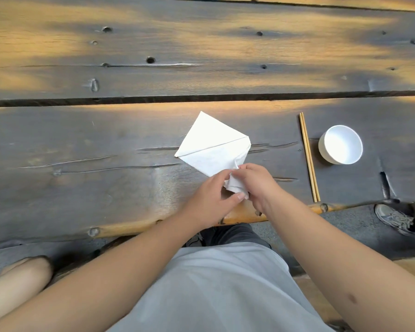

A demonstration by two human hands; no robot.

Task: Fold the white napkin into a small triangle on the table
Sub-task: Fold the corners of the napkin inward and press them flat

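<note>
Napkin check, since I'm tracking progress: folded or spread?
Partly folded: the napkin shows a diagonal crease, and both hands, left and right, pinch its near corner.

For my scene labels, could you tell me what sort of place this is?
Probably a rustic eatery or dining spot: a rough plank table laid with chopsticks, a white bowl and the napkin both hands are folding.

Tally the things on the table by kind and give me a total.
Napkin: 1
Chopsticks: 2
Bowl: 1
Total: 4
</note>
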